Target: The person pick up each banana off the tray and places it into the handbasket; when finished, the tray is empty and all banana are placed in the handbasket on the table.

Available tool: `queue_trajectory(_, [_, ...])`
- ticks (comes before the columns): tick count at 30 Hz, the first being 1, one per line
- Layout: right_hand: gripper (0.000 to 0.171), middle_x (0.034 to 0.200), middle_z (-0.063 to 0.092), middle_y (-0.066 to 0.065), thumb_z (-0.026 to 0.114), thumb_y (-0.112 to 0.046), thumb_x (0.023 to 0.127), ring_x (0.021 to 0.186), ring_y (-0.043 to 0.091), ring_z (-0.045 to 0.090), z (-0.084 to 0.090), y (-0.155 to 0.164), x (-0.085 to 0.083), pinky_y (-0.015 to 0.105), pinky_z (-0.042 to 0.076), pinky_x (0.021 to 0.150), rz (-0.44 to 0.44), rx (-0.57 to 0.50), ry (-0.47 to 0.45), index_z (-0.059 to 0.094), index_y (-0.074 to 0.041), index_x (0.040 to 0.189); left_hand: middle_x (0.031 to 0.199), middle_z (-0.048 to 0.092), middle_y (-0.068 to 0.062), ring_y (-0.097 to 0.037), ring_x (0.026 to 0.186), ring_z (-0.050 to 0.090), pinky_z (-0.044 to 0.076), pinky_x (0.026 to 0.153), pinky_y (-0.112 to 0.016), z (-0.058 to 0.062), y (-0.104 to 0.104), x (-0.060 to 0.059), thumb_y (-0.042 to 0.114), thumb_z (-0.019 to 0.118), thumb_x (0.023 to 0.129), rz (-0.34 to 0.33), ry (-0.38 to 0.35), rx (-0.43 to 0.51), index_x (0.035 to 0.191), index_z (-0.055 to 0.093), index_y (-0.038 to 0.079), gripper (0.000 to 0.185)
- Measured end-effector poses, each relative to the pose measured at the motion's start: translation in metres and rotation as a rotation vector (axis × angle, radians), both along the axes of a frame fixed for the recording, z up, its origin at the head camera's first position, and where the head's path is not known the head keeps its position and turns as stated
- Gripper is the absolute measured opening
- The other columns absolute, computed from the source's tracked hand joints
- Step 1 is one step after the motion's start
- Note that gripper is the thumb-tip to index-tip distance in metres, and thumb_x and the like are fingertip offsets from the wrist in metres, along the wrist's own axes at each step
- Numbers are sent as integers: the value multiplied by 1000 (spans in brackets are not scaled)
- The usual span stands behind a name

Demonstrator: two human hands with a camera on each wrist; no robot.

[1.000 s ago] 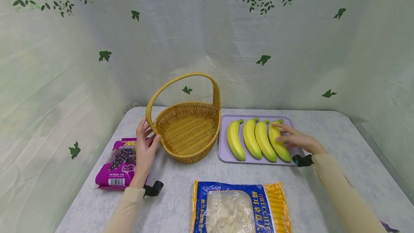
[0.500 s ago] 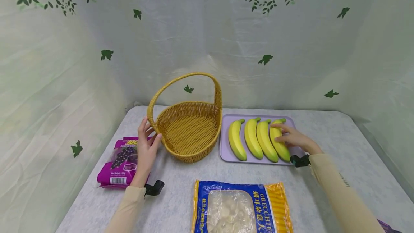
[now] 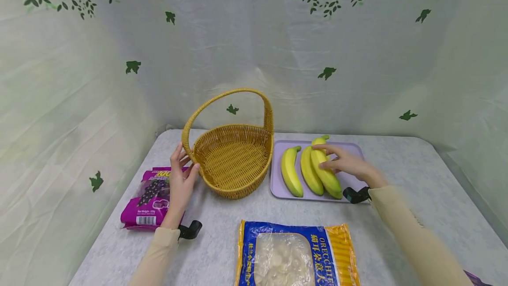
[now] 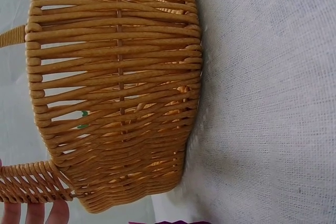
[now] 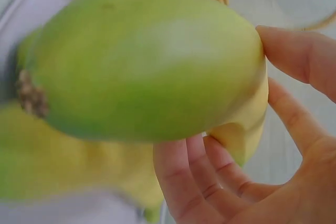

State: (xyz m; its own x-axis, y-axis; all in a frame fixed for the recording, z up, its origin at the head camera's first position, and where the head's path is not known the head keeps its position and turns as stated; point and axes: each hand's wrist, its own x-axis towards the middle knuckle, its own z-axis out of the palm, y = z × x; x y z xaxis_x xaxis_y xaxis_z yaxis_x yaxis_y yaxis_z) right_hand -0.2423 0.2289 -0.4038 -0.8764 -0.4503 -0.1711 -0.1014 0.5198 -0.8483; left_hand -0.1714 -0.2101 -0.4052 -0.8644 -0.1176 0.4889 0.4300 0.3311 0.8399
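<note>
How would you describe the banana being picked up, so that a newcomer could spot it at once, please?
Find the wicker basket; the lilac tray sits to its right. The banana is the rightmost fruit there, gripped by the right hand. Unlike its two neighbours, it is tilted across them.

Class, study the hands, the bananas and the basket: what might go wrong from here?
1. The right hand holds the lifted banana only loosely, so it may slip onto the tray.
2. It hangs over another banana and could knock it.
3. The left hand merely touches the basket, which might slide.
</note>
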Motion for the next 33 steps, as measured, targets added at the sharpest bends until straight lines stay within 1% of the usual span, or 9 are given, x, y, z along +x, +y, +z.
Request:
queue_trajectory(6, [59,137,36,20,63,-23,92,113,35,42,10,-38,1,37,49,78,118,-42,9,40,-15,146,136,38,-27,-43,123,43,43,100,-41,-1,-1,1,-4,52,95,8,-1,-17,149,20,8,64])
queue_trajectory(10, [57,137,37,19,63,-21,93,94,29,49,16,-63,0,37,48,73,205,-77,19,41,-17,146,136,38,-28,-43,123,43,44,98,-30,-2,-1,0,-4,53,95,8,8,-18,149,20,7,64])
queue_trajectory(13, [57,138,38,17,63,-19,92,80,27,52,21,-82,-1,40,48,70,257,-80,24,42,-19,145,136,38,-27,-43,123,43,44,97,-28,-2,-1,0,-4,53,95,10,7,-20,149,20,8,64])
queue_trajectory(15, [57,140,39,16,63,-18,93,79,26,52,23,-95,-3,41,48,70,292,-82,32,42,-18,146,136,38,-26,-42,123,44,44,98,-30,-2,-1,0,-4,53,95,12,3,-20,149,20,8,64])
queue_trajectory(18, [58,144,38,10,63,-18,92,85,24,57,26,-114,-6,39,50,73,332,-76,41,42,-20,146,136,38,-25,-41,123,44,44,99,-34,-2,-1,0,-4,53,95,14,-3,-22,149,20,9,64])
queue_trajectory(21, [57,142,40,9,63,-19,92,91,22,55,30,-133,-10,37,50,74,351,-53,61,42,-23,146,136,38,-25,-40,123,44,44,99,-38,-2,-1,0,-4,53,95,16,-4,-24,149,20,9,64])
queue_trajectory(28, [58,137,43,12,63,-19,92,94,21,52,35,-174,-20,43,50,76,360,-49,69,42,-21,146,137,38,-27,-41,123,44,43,94,-18,-2,0,-1,-5,52,95,18,3,-30,149,20,9,64])
queue_trajectory(30, [58,137,44,12,63,-18,91,95,22,52,36,-185,-22,44,50,79,351,-53,78,43,-22,146,137,38,-27,-41,123,44,44,96,-22,-2,0,-1,-5,52,95,22,2,-33,149,20,9,64])
queue_trajectory(33, [58,136,45,10,64,-19,90,103,20,49,35,-201,-24,38,48,82,334,-38,107,44,-23,145,137,38,-27,-41,123,44,44,97,-27,-1,0,0,-4,52,95,29,-2,-37,149,20,9,64])
